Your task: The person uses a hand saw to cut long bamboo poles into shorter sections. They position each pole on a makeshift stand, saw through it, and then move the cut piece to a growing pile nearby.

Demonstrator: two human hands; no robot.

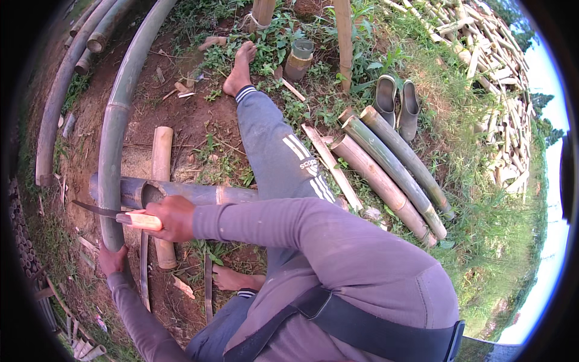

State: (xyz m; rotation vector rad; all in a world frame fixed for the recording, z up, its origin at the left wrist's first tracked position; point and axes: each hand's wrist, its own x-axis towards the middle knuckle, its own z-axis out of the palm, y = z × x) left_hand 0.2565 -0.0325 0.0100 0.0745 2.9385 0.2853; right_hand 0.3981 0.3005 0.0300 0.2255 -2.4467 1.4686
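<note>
Currently, head view: long green bamboo pole (115, 133), crossing over grey bamboo log (205, 192); lower end gripped by left hand (113, 260). Right hand (172, 218) clenched round orange handle of curved-bladed tool (143, 221) (teeth, if any, too small to tell), blade across pole. Pole likely heavy, stiff, smooth, somewhat slippery; best held from beneath, near end, clear of blade. Also: three bamboo lengths (395, 178), dark shoes (409, 120).

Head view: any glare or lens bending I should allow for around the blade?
Head view: glare washes out the sky at the right; the fisheye bends edges, so the true curve of the long bamboo pole is uncertain; right hand and dark blade read clearly.
</note>
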